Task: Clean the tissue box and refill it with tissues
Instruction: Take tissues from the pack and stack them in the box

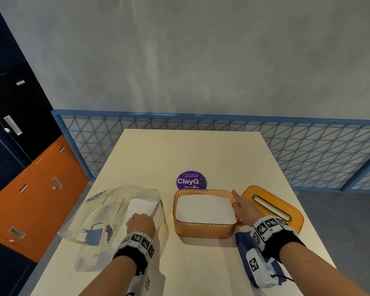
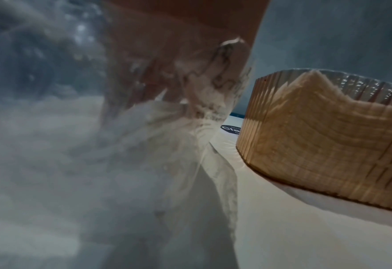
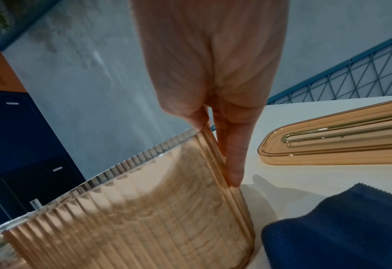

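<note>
An amber ribbed tissue box (image 1: 203, 230) stands open at the table's middle, with a white tissue stack (image 1: 205, 210) inside. My right hand (image 1: 240, 207) pinches its right wall; in the right wrist view the rim of the box (image 3: 144, 218) runs between thumb and fingers (image 3: 234, 160). The amber slotted lid (image 1: 271, 198) lies flat to the right. My left hand (image 1: 140, 224) is inside the clear plastic tissue bag (image 1: 107, 210), fingers curled on the white tissues (image 1: 141, 205) in it. The left wrist view is blurred by plastic, with the box (image 2: 316, 145) to its right.
A dark blue cloth (image 1: 241, 242) lies under my right wrist near the front edge. A purple round sticker (image 1: 191, 180) sits behind the box on the cream table (image 1: 179, 150). A blue mesh fence (image 1: 308, 150) runs behind, and orange and navy lockers (image 1: 41, 189) stand left.
</note>
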Motion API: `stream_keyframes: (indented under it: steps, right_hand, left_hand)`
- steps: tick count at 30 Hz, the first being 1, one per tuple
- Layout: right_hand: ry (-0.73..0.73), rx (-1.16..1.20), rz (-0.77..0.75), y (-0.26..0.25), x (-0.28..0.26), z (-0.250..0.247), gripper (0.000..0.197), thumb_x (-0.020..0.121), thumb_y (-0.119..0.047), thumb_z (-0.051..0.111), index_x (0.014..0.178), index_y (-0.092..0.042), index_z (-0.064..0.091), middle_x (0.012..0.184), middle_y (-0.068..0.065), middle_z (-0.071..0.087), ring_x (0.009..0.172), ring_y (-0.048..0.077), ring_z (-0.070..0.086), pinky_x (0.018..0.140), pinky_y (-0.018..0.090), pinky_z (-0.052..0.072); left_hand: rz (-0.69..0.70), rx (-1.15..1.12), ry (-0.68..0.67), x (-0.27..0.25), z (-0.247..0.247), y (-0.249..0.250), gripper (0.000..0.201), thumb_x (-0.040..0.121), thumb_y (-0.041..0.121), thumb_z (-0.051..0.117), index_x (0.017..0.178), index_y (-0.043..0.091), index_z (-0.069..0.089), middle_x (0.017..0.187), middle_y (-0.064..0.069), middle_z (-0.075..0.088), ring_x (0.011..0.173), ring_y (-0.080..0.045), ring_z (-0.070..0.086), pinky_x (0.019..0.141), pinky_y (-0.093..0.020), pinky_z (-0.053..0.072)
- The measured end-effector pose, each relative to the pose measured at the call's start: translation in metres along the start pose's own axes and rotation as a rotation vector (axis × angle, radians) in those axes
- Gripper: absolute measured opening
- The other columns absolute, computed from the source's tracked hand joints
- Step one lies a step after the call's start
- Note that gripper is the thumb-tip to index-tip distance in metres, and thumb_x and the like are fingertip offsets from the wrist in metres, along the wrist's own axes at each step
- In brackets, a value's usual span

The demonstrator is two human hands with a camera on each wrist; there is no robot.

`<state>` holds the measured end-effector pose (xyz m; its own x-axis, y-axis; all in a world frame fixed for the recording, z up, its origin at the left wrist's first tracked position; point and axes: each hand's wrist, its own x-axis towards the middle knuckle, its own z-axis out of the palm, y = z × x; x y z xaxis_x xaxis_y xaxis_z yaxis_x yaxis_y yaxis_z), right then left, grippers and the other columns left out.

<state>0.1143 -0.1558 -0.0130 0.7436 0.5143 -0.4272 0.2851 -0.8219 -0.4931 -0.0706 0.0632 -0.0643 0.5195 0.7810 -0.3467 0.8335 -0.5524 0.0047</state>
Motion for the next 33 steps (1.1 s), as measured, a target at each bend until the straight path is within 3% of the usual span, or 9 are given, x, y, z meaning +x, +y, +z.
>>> stream_keyframes:
  steps: [7, 15, 18, 20, 21, 24, 27, 29, 33]
  right_hand:
    - [-0.001, -0.01, 0.004, -0.002, -0.003, -0.001, 0.052, 0.102, -0.015, 0.025, 0.151, -0.02, 0.007, 0.118, 0.017, 0.057, 0.089, 0.017, 0.048, 0.071, 0.022, 0.04]
    - [0.0, -0.001, -0.01, 0.001, -0.002, -0.001, 0.052, 0.102, -0.015, 0.025, 0.151, -0.021, 0.006, 0.09, 0.006, 0.053, 0.062, 0.004, 0.04, 0.051, 0.013, 0.032]
    - [-0.054, 0.025, 0.007, -0.005, -0.007, -0.009, 0.052, 0.102, -0.018, 0.028, 0.15, -0.022, 0.008, 0.131, 0.016, 0.053, 0.093, 0.019, 0.058, 0.073, 0.024, 0.048]
    - [0.029, -0.02, -0.058, -0.012, -0.01, -0.017, 0.052, 0.102, -0.023, 0.033, 0.15, -0.018, 0.015, 0.145, 0.014, 0.042, 0.127, 0.027, 0.047, 0.1, 0.031, 0.04]
    - [0.126, -0.002, -0.115, -0.018, -0.013, -0.022, 0.05, 0.101, -0.024, 0.036, 0.148, -0.014, 0.023, 0.144, 0.014, 0.044, 0.131, 0.027, 0.043, 0.105, 0.031, 0.036]
    - [0.202, 0.287, -0.235, -0.052, -0.025, -0.034, 0.04, 0.099, -0.032, 0.039, 0.128, -0.008, 0.054, 0.118, 0.013, 0.065, 0.114, 0.027, 0.059, 0.1, 0.038, 0.044]
    - [-0.172, 0.732, -0.158, -0.093, -0.042, -0.046, 0.057, 0.096, -0.053, 0.031, 0.115, -0.007, 0.059, 0.106, 0.016, 0.07, 0.091, 0.029, 0.068, 0.08, 0.038, 0.056]
    - [-0.343, 0.895, -0.137, -0.108, -0.05, -0.053, 0.061, 0.093, -0.058, 0.032, 0.112, -0.007, 0.059, 0.106, 0.018, 0.069, 0.092, 0.033, 0.068, 0.072, 0.037, 0.058]
    - [-0.252, 0.838, -0.21, -0.109, -0.05, -0.053, 0.036, 0.092, -0.022, 0.057, 0.121, 0.0, 0.057, 0.115, 0.017, 0.065, 0.105, 0.032, 0.063, 0.084, 0.043, 0.056]
  left_hand:
    - [-0.023, 0.024, -0.003, 0.0, 0.007, -0.002, 0.033, 0.097, 0.016, 0.037, 0.128, 0.009, 0.046, 0.134, -0.01, 0.044, 0.126, -0.025, 0.046, 0.106, -0.031, 0.04]
    - [0.022, -0.065, 0.03, 0.001, -0.015, -0.02, 0.03, 0.097, 0.009, 0.037, 0.125, 0.007, 0.049, 0.132, -0.01, 0.052, 0.122, -0.022, 0.053, 0.101, -0.03, 0.043]
    - [0.002, -0.203, 0.084, -0.012, -0.051, -0.034, 0.03, 0.095, 0.003, 0.037, 0.119, 0.002, 0.054, 0.123, -0.014, 0.061, 0.114, -0.027, 0.058, 0.094, -0.034, 0.046]
    - [0.009, -0.255, 0.249, -0.029, -0.076, -0.04, 0.023, 0.092, 0.004, 0.04, 0.107, 0.003, 0.057, 0.11, -0.015, 0.065, 0.103, -0.03, 0.061, 0.079, -0.036, 0.047]
    - [0.034, -0.282, 0.351, -0.039, -0.087, -0.042, 0.019, 0.091, 0.005, 0.041, 0.102, 0.003, 0.057, 0.103, -0.016, 0.066, 0.096, -0.032, 0.062, 0.07, -0.035, 0.044]
    - [0.176, -0.405, 0.607, -0.061, -0.109, -0.029, 0.02, 0.089, 0.003, 0.045, 0.103, 0.006, 0.059, 0.096, -0.015, 0.065, 0.086, -0.034, 0.06, 0.059, -0.033, 0.039]
    - [0.422, -0.525, 0.706, -0.072, -0.11, -0.002, 0.044, 0.083, -0.005, 0.053, 0.124, 0.011, 0.059, 0.118, -0.011, 0.064, 0.102, -0.031, 0.063, 0.077, -0.038, 0.053]
    - [0.588, -0.501, 0.69, -0.072, -0.099, 0.015, 0.053, 0.076, -0.01, 0.061, 0.125, 0.011, 0.06, 0.125, -0.016, 0.062, 0.11, -0.033, 0.063, 0.085, -0.042, 0.054]
    - [0.848, -0.398, 0.58, -0.064, -0.069, 0.037, 0.063, 0.075, 0.001, 0.058, 0.132, 0.024, 0.046, 0.134, -0.018, 0.055, 0.119, -0.036, 0.057, 0.094, -0.048, 0.052]
